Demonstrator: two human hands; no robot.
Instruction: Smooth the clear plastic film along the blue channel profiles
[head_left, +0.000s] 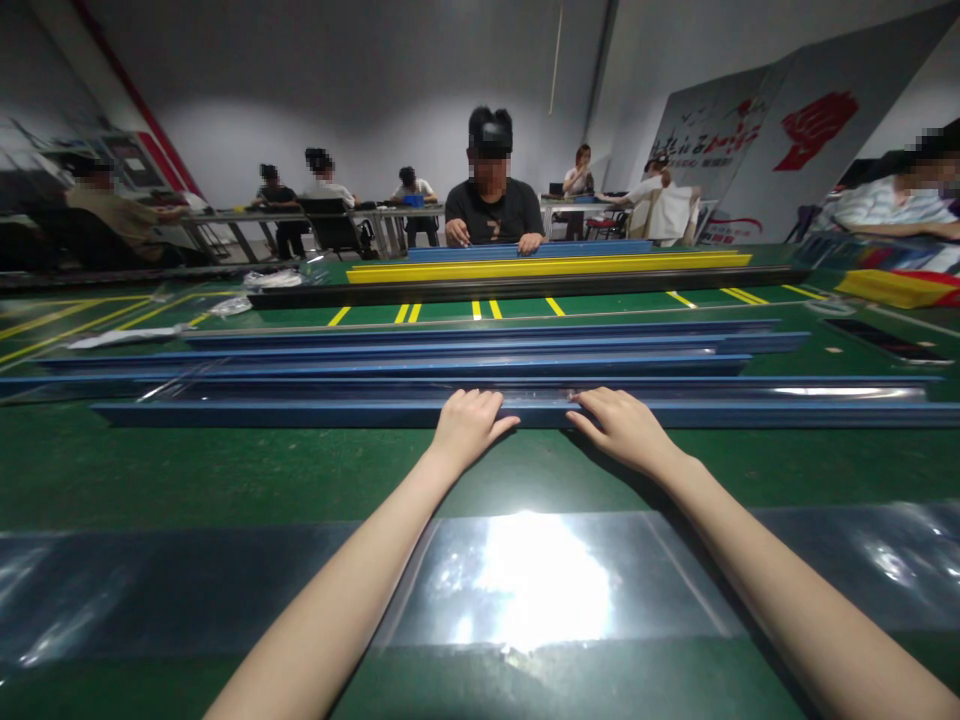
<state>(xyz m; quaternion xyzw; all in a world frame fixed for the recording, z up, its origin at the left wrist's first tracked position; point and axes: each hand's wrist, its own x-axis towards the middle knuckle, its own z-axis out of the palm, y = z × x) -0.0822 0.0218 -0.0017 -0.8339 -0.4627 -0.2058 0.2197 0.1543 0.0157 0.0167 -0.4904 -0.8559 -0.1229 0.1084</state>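
A long blue channel strip (300, 414) lies across the green table in front of me. Over its near wall hooks my left hand (469, 420), fingers curled inside and thumb along the outer face. To the right, my right hand (619, 422) grips the same wall, its thumb on the near side. Both hands' fingertips are hidden inside the channel. Clear plastic film (832, 394) shines within the channel. Below my forearms, a wide strip of clear film (630, 620) lies flat on the table (225, 470), catching a bright glare.
More blue strips (420, 365) lie just behind. Farther back are a black strip (525, 288) and yellow strips (547, 265). A co-worker (495, 205) sits opposite, hands on blue strips. A phone (889, 341) and a yellow tray (892, 288) are at right; crumpled plastic (277, 281) lies left.
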